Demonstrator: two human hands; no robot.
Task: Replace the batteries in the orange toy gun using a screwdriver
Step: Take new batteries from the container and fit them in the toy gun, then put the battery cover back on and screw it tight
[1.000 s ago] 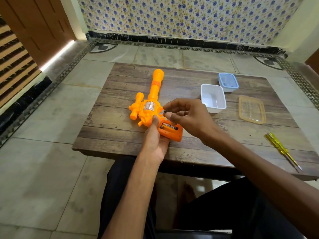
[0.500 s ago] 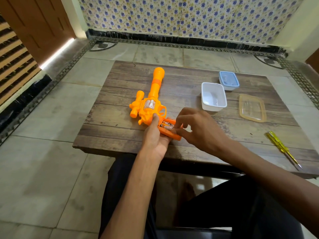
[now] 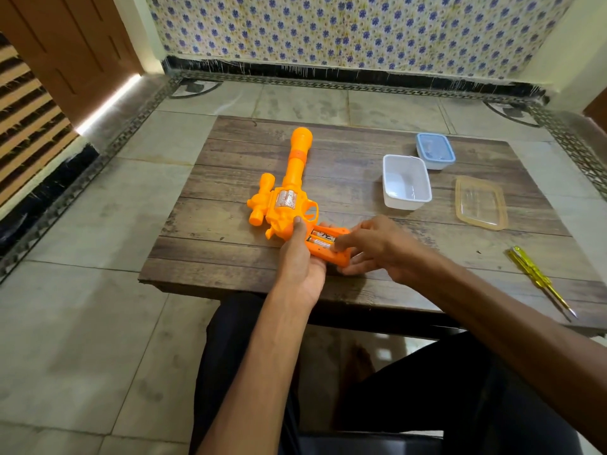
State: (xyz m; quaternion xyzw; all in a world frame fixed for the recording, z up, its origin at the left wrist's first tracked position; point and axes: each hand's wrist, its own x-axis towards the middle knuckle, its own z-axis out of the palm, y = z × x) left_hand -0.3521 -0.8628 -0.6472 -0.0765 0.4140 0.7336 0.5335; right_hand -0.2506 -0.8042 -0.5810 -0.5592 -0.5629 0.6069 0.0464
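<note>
1. The left grip [image 3: 300,257] is closing around the handle of the orange toy gun [image 3: 289,205], with its thumb lying up along the gun's body. It is keeping the same hold as a second ago.
2. The right grip [image 3: 377,247] is reaching in from the right with its fingers stretched out. Its fingertips [image 3: 335,246] are pressing on the batteries [image 3: 320,239] and it is clasping nothing. A second ago it was raised above the handle, pinching something small and dark. Half a second ago it was curling low over the compartment.
3. Two batteries are lying side by side in the open compartment of the handle, partly covered by the right fingertips.
4. The toy gun is lying flat near the front edge of the wooden bench [image 3: 230,224], barrel pointing away from the person. It is staying in the same spot as before.
5. Farther right, an open white container [image 3: 407,182] is sitting just in front of a blue-lidded container [image 3: 435,151].
6. A clear lid [image 3: 481,203] is lying to the right of them.
7. A yellow screwdriver [image 3: 535,274] is lying near the bench's front right corner, well apart from both hands and unmoved.
</note>
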